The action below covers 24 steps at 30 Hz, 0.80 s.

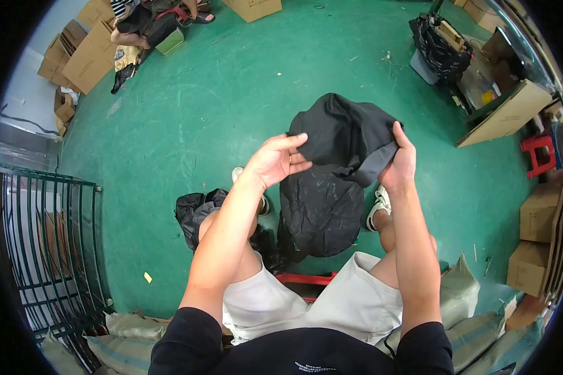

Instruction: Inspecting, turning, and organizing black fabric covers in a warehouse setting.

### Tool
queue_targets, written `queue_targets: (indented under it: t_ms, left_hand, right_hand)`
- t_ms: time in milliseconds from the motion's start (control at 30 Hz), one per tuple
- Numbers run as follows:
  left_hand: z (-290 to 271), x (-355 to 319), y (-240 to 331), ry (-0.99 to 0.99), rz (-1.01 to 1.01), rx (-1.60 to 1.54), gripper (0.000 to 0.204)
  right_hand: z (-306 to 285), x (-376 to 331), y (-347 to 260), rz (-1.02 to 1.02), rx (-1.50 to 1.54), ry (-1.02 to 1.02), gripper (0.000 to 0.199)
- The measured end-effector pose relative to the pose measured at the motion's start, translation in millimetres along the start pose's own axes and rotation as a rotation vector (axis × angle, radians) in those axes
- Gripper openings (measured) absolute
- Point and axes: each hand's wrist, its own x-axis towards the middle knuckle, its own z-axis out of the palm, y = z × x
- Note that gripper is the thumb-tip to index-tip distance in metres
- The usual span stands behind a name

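Observation:
A piece of soft black fabric (331, 128), rounded and cap-like with a dark grey strip along its lower right edge, is held up in front of my knees. My left hand (276, 159) has its left edge between thumb and fingers, the palm partly showing. At the opposite edge, my right hand (399, 159) grips it with the thumb on the near side; most of its fingers are hidden. Below the fabric, between my legs, stands a large wrinkled black bundle (322, 215). Another crumpled black bundle (194, 212) lies beside my left leg.
A red stool (303, 279) shows beneath me. Dark green metal bars (53, 237) stand at left, cardboard boxes (528, 269) at right. A black-lined bin (441, 50) is at far right. Another person (147, 28) sits at far left near cartons. Woven sacks (128, 347) lie behind me.

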Motion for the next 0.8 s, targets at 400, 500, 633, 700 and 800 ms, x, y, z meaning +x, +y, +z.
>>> queue_targets:
  t_ms: [400, 500, 633, 700, 800]
  left_hand:
    - [27, 7, -7, 0.024, 0.632, 0.117, 0.041]
    - [20, 10, -2, 0.047, 0.665, -0.065, 0.022]
    - [11, 5, 11, 0.040, 0.762, -0.060, 0.016]
    - [17, 4, 9, 0.058, 0.776, -0.143, 0.019]
    - [22, 4, 5, 0.029, 0.762, -0.110, 0.021]
  right_hand:
    - [1, -7, -9, 0.010, 0.132, -0.158, 0.043]
    - [1, -7, -18, -0.057, 0.093, 0.015, 0.041]
    - [-10, -4, -29, -0.049, -0.014, 0.002, 0.039]
    - [-20, 6, -22, -0.085, -0.036, 0.044, 0.038]
    - [-11, 4, -6, -0.030, -0.114, 0.094, 0.035]
